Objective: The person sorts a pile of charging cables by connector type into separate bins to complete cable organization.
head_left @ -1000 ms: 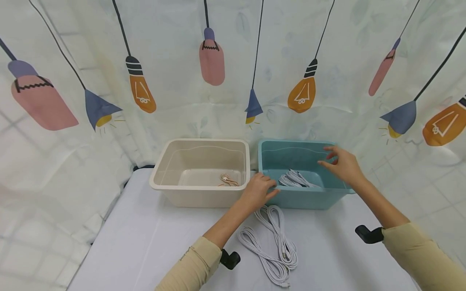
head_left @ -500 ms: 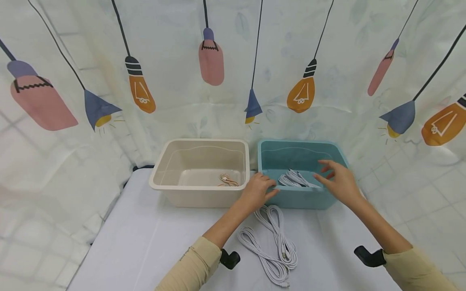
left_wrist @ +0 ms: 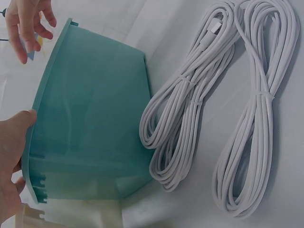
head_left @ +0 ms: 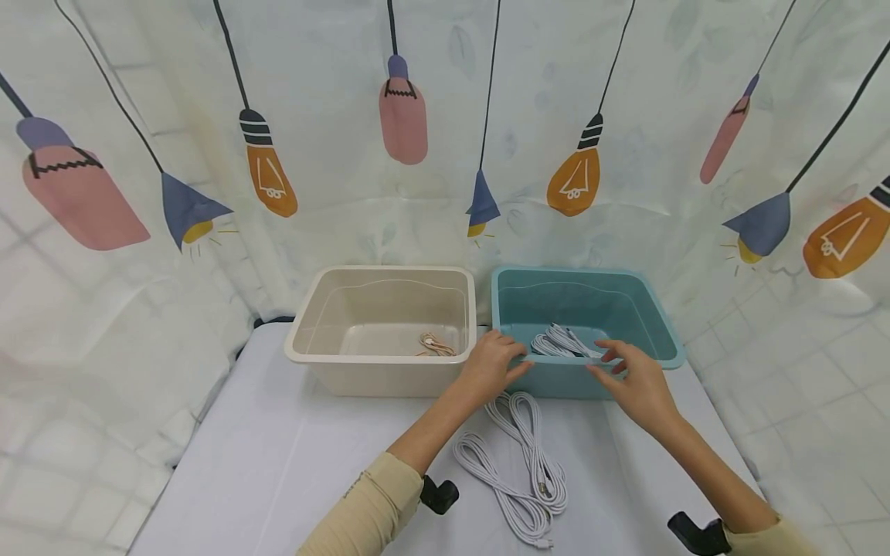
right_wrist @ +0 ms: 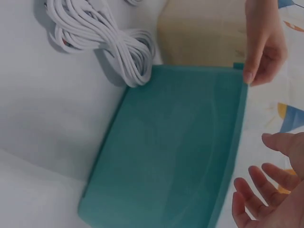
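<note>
My left hand (head_left: 490, 364) grips the front left corner of the teal bin (head_left: 559, 380). Its thumb lies outside the rim, as the left wrist view shows. Over the bin's front edge hovers my right hand (head_left: 636, 384), fingers loosely bent and apart from the thumb, with nothing held. Inside the teal bin lies a coiled white cable (head_left: 560, 340). Two tied bundles of white cable rest on the table in front; one bundle (left_wrist: 187, 99) lies against the bin's base, the other bundle (left_wrist: 256, 104) beside it.
A beige bin (head_left: 375, 378) stands left of the teal one, with a small peach-coloured cable (head_left: 436, 344) inside. Both stand on a white-covered table (head_left: 278, 463). Behind hangs a curtain (head_left: 334, 193) printed with lamps and bulbs.
My right hand has come down and toward me, from over the teal bin's right side to its front rim. The left hand has kept its place.
</note>
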`<state>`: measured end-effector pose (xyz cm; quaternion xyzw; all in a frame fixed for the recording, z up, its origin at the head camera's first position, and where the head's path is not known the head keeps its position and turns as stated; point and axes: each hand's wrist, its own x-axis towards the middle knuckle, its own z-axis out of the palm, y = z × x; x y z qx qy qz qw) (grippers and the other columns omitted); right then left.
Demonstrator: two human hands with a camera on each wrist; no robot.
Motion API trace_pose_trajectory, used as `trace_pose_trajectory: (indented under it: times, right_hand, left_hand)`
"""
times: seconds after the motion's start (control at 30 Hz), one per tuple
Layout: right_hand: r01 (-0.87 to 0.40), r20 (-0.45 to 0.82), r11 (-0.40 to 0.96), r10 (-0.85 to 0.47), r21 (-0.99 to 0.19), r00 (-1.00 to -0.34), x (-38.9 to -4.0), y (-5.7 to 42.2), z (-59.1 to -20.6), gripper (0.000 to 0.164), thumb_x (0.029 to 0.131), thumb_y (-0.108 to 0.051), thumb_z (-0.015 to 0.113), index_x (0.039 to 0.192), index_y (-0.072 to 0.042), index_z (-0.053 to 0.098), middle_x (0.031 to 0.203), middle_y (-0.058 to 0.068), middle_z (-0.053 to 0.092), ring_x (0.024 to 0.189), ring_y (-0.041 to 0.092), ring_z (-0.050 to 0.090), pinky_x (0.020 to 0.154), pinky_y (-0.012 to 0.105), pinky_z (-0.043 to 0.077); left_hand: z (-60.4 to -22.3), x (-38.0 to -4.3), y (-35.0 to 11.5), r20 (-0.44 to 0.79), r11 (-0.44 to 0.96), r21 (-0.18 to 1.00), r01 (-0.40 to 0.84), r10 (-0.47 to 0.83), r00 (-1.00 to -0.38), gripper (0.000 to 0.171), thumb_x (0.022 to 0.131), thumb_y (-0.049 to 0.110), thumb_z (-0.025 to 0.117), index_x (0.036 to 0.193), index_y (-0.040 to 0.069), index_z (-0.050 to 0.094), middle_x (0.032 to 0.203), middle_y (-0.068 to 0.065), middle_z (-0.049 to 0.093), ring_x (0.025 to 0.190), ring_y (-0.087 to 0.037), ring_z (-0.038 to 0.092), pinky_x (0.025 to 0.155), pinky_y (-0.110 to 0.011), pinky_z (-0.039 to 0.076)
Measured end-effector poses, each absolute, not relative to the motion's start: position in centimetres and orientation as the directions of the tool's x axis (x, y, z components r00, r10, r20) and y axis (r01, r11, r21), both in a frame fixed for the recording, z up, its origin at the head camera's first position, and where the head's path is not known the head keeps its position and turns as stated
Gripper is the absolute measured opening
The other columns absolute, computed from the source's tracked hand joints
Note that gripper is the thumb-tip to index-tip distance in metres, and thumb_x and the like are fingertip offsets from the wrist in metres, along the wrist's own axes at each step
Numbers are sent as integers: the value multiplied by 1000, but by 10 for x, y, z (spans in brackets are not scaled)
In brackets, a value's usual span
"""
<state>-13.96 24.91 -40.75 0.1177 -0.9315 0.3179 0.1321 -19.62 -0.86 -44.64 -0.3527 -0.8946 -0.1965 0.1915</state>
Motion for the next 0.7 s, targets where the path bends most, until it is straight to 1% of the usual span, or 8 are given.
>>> trace_pose_trajectory:
  times: [0.23,0.4,0.57,0.7]
  right_hand:
    - [-311,345,775,-128,-550,-930,-132,238,-426,41,90,-4,82,127,5,69,101,18,71,88,38,70,69,42,58]
    - [-334,375,773,-136,-539,-917,-127,229,-442,40,87,-2,85,124,4,70,97,14,71,84,35,70,70,43,59]
    - [-347,388,779,-145,-522,-910,-120,220,-459,42,84,-2,87,122,3,71,97,14,71,82,29,67,69,41,57]
    - [-322,342,782,-149,-534,-928,-115,213,-473,43,85,-4,87,124,2,70,99,13,71,82,28,66,67,37,55]
  left_hand:
    - [-446,-196,-8,499,661,229,714,550,-669,15,96,26,81,102,12,80,95,-2,78,90,-19,69,94,-34,55]
    - [-446,-196,-8,503,670,209,712,551,-666,17,96,28,80,101,12,80,95,-1,78,90,-19,70,94,-34,55]
    - [-446,-196,-9,507,675,197,711,550,-663,17,95,27,81,100,12,80,95,-1,78,90,-18,70,94,-34,55]
    - [-448,-196,-8,513,670,203,714,548,-660,16,95,26,81,100,11,80,94,-2,78,90,-19,70,94,-35,55]
